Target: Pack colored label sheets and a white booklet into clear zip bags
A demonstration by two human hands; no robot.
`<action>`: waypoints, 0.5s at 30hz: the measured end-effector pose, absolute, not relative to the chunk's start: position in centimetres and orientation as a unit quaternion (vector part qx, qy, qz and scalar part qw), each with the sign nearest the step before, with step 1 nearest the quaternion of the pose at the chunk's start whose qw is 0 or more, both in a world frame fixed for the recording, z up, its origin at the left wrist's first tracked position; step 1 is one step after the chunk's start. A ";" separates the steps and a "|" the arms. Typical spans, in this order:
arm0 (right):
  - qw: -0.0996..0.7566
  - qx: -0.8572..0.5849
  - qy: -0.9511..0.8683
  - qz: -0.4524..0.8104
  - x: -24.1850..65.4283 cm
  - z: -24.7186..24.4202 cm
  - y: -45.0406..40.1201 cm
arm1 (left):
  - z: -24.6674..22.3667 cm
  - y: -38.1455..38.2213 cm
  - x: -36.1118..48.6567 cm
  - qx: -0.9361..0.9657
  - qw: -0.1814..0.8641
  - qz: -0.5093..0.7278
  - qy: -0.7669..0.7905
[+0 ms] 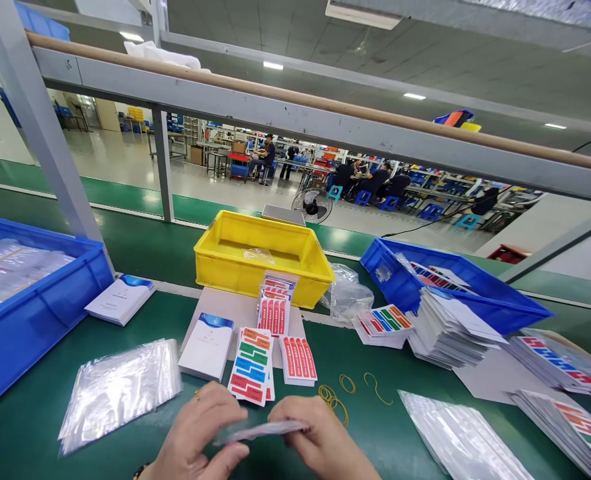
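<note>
Low in the middle, my right hand pinches a thin clear plastic bag, seen nearly edge-on; I cannot make out its contents. My left hand is at the bag's other end, thumb and fingers apart around it. Just beyond my hands lie colourful sticker sheets, a stack of red label sheets and a stack of white booklets with blue tops. To the left is a pile of clear plastic bags. Yellow rubber bands lie beside my right hand.
A yellow bin stands behind the sheets. Blue bins stand at left and right. Booklet stacks and more bags lie to the right. A metal shelf beam crosses above the green table; people sit beyond.
</note>
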State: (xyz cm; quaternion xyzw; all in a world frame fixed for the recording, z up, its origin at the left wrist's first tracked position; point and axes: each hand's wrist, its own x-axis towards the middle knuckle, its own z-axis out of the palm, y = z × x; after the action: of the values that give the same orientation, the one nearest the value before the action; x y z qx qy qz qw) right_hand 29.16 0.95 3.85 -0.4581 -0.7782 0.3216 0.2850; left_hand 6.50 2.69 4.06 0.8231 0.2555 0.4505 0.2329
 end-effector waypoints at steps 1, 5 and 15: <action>0.323 -0.469 -0.753 0.331 29.7 3.7 1.7 | 3.7 2.9 6.1 0.815 0.225 0.462 0.268; 0.487 -0.541 -0.602 0.328 33.2 2.6 6.7 | 1.8 3.5 4.4 0.780 0.195 0.474 0.358; 0.445 -0.637 -0.504 0.378 35.8 -5.1 17.5 | -2.5 4.2 0.3 0.715 0.163 0.394 0.554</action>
State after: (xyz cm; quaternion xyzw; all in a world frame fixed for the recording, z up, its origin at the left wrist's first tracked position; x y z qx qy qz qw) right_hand 35.80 17.48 -5.06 -0.6369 -0.5040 0.3776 0.4447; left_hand 0.25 4.20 -2.49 0.7154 0.5536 0.3940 0.1629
